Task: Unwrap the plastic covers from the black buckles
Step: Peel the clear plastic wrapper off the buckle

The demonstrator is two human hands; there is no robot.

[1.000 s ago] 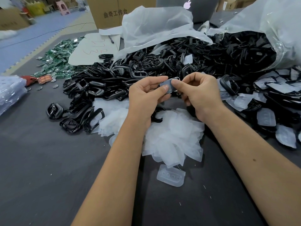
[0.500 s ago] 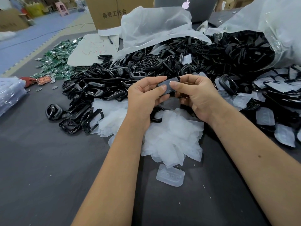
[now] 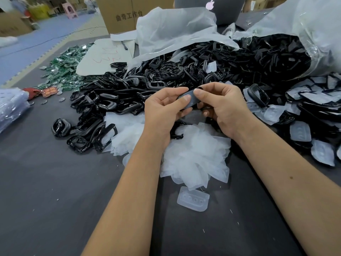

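A black buckle in a clear plastic cover [image 3: 191, 99] is held up between both hands above the table. My left hand [image 3: 164, 109] pinches its left end with thumb and fingers. My right hand [image 3: 224, 106] pinches its right end, thumb on the cover. Below the hands lies a heap of removed clear covers [image 3: 193, 157]. A pile of bare black buckles [image 3: 103, 108] spreads to the left. Buckles still in covers [image 3: 313, 115] lie at the right.
A big clear bag of buckles [image 3: 295, 43] lies open at the back right. One loose cover [image 3: 192, 199] lies near me on the dark table [image 3: 55, 200]. Green packets [image 3: 64, 71], white sheets, a cardboard box [image 3: 125, 13] and a laptop [image 3: 210, 6] stand behind.
The covered buckle has turned a little between my fingers, and my right thumb has slid over the cover. Both hands stay at the same place above the heap of covers.
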